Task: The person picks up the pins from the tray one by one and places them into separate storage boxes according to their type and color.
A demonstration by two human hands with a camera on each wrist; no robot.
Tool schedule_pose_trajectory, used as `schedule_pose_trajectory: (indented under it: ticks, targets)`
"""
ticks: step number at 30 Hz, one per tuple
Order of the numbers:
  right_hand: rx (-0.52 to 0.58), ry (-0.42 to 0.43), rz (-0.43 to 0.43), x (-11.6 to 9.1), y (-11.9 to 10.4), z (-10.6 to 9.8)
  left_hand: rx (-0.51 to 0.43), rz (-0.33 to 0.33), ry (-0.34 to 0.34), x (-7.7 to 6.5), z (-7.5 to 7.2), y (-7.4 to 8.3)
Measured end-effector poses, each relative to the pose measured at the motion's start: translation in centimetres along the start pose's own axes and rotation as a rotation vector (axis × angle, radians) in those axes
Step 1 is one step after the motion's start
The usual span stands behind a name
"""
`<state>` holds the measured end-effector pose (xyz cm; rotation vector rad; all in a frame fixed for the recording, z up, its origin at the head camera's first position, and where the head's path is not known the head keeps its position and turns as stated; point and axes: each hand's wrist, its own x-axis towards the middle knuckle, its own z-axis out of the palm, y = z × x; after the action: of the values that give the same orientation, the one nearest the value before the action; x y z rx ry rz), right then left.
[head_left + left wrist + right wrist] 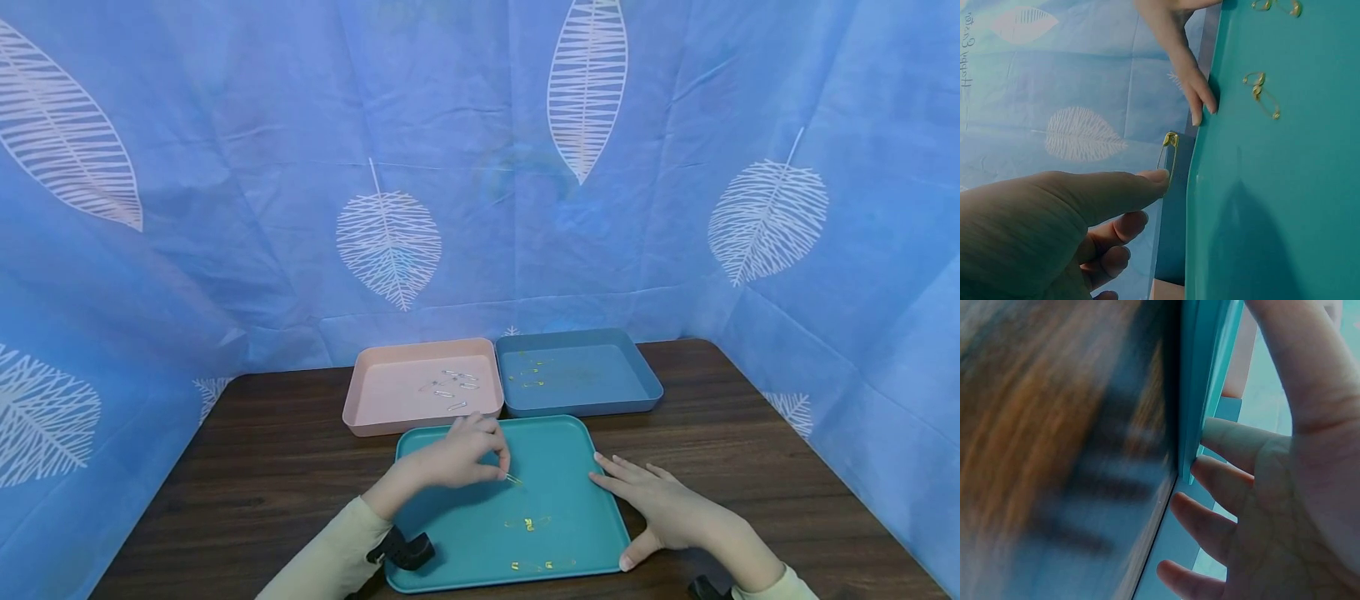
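Between thumb and fingers, my left hand (467,454) pinches a gold safety pin (1171,145) above the teal tray (450,533). The left wrist view shows its clasp end sticking up past the thumb tip. More gold safety pins (529,524) lie on the tray below, two close together and others (549,565) near the front rim. My right hand (660,504) has its fingers spread, with fingertips and thumb touching the tray's right edge. In the right wrist view its fingers (1225,481) are extended by the teal rim and hold nothing.
Behind the teal tray stand a pink tray (375,408) with several silver safety pins (444,393) and a blue tray (600,375) with several gold pins (533,383) at its left. All stand on a dark wood table (247,467), with a blue leaf-patterned cloth (480,250) behind.
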<state>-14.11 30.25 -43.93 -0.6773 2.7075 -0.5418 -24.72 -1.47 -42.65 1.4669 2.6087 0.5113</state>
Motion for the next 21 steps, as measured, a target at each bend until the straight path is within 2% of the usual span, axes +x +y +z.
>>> schedule_pose_trajectory:
  ticks: [11, 18, 21]
  targets:
    - [-0.003, -0.001, 0.001, 0.1, 0.0, 0.1, 0.014, -0.009, 0.049, 2.2, -1.1, -0.6]
    - [-0.006, 0.002, -0.001, 0.1, 0.1, 0.1, 0.007, 0.01, 0.076, 3.9, -1.6, -0.9]
    - [-0.003, 0.0, 0.0, 0.1, 0.1, 0.1, 0.001, -0.009, 0.086, 4.7, -1.8, -1.0]
